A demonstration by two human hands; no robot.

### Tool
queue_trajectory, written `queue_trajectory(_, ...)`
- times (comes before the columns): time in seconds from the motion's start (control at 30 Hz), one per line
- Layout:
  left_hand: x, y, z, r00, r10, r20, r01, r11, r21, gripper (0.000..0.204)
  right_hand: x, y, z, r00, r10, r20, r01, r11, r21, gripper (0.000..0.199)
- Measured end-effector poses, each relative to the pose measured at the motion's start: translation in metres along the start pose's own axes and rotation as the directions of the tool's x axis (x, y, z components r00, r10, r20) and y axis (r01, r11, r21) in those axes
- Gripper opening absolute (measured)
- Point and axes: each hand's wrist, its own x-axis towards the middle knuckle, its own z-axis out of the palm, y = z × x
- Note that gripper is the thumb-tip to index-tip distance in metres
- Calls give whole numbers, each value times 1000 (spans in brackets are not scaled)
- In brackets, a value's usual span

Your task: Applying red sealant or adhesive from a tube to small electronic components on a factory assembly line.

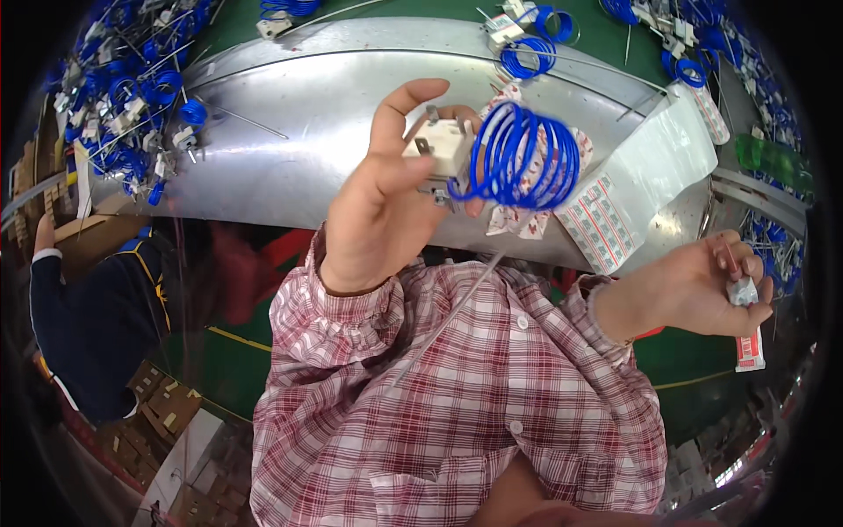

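Note:
My left hand [378,202] is raised over the near edge of the metal bench, its fingers closed round a thermostat [439,149]. This has a cream block-shaped body with metal terminals. A blue coiled capillary tube [527,162] hangs off its right side, and a thin metal probe [448,321] slants down in front of my plaid shirt. Out to the right, my right hand [694,281] is closed on a small squeeze tube [749,351], silvery at the grip and red and white at its lower end. The fingers hide part of that tube.
Piles of thermostats with blue coils [132,105] lie at the left and far right, with some at the back. A sheet of printed labels [606,220] and crumpled red-and-white paper [527,220] rest on the metal bench [272,97]. Another person's dark sleeve [97,307] is at the left.

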Motion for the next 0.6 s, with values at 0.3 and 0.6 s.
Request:
queue_trajectory(0.3, 3, -9, -12, 990, -99, 105, 140, 837, -530, 58, 19, 4, -20, 987, 33, -157, -29, 999, 27, 22)
queue_trajectory(0.6, -43, 38, -45, 948, 228, -221, -293, 896, -334, 48, 36, 21, -32, 986, 80, -147, -69, 994, 81, 17)
